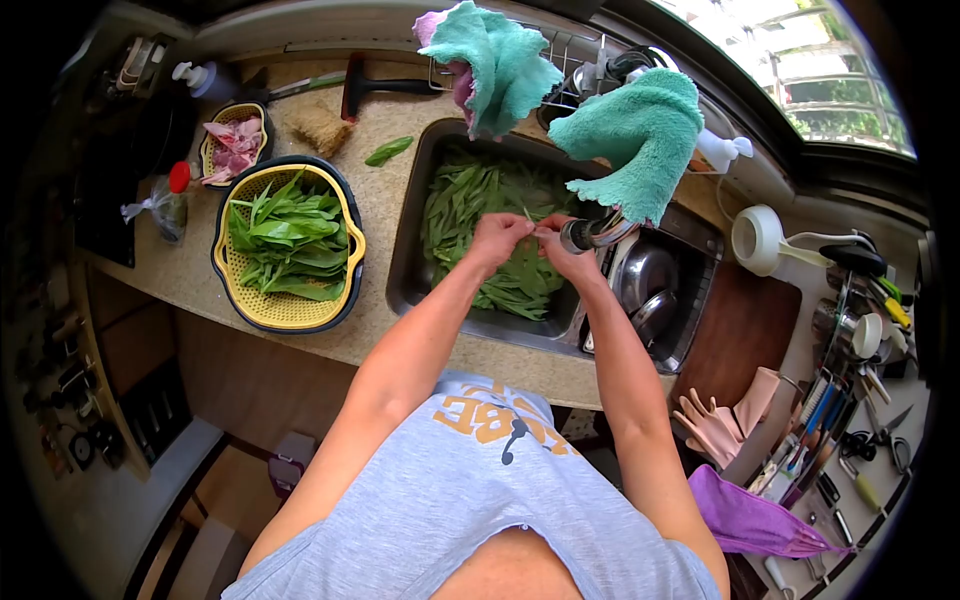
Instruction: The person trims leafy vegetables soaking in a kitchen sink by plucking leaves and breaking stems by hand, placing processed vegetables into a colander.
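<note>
My left hand (499,240) and my right hand (566,246) are close together above the sink (408,262), fingertips almost meeting. Both pinch at a leafy green (528,213), of which only a thin pale stalk shows between the fingers. Below them, a mass of long green leaves (462,207) fills much of the basin. A faucet head (577,236) is right beside my right hand. To the left on the counter, a yellow basket (228,268) in a dark outer bowl holds more of the leaves (287,235).
Behind the yellow basket sits a small basket of raw meat (235,143). A loose leaf (388,151) lies left of the sink. Green cloths (640,140) hang over the faucet area. Pots (645,275) fill the right basin, beside a brown board (745,325) and pink gloves (715,420).
</note>
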The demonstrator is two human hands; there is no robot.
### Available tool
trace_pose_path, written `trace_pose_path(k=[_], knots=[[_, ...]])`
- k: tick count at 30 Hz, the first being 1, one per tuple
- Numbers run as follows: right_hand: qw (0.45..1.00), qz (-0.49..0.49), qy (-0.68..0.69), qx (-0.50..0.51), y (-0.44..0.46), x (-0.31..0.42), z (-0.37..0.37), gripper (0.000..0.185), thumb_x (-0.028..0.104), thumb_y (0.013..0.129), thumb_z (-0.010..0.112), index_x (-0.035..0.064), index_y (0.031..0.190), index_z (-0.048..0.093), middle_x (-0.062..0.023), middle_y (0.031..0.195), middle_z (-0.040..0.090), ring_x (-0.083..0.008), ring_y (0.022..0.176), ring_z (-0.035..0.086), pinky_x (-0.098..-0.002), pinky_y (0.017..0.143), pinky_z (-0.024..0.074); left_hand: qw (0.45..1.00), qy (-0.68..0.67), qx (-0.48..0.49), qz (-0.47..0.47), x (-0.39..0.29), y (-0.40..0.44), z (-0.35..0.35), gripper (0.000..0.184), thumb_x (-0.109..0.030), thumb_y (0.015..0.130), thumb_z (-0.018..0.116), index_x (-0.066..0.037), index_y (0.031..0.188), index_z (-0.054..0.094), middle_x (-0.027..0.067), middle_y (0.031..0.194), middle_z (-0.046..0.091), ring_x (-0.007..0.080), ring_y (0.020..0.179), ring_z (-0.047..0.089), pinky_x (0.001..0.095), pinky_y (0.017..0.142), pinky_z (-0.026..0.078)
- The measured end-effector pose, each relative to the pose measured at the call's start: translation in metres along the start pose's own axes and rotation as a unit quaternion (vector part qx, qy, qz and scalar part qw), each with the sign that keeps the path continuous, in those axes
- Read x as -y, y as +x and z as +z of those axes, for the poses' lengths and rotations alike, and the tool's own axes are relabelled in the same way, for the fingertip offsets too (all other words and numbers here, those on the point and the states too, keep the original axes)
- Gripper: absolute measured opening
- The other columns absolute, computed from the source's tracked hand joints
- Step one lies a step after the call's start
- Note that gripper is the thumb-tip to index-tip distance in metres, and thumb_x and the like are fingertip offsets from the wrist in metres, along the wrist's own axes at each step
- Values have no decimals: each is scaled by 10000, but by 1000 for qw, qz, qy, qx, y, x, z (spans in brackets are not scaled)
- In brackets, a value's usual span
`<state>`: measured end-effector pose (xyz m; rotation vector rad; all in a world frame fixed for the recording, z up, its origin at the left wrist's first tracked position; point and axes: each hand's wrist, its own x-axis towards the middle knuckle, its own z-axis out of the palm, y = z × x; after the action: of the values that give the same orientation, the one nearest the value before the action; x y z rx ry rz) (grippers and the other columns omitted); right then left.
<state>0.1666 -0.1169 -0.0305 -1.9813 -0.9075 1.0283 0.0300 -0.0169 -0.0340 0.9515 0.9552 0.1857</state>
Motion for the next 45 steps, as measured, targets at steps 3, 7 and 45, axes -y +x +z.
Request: trace_pose_path(k=[3, 7, 45], knots=[[998, 32, 57, 2, -10, 10, -13, 171, 190, 905, 616, 19, 907, 613, -1, 704, 592, -84, 613, 603, -241, 513, 459, 998, 60, 8, 30, -2, 1, 10, 151, -157, 830, 664, -13, 828, 709, 22, 703, 663, 87, 661, 577, 280, 591, 452], [999, 14, 40, -2, -5, -12, -11, 157, 195, 925, 589, 37, 928, 589, 4, 715, 590, -78, 633, 615, -231, 502, 461, 969, 217, -17, 115, 1, 8, 14, 134, -121, 795, 624, -42, 859, 711, 50, 698, 659, 75, 653, 576, 285, 576, 450], [993, 17, 76, 85, 9, 45, 6, 179, 171, 842, 630, -6, 857, 651, -14, 681, 586, -87, 621, 523, -275, 536, 406, 996, -79, 12, 25, -7, -14, -21, 107, -105, 846, 706, -22, 896, 661, 4, 843, 644, 74, 771, 562, 231, 709, 439]])
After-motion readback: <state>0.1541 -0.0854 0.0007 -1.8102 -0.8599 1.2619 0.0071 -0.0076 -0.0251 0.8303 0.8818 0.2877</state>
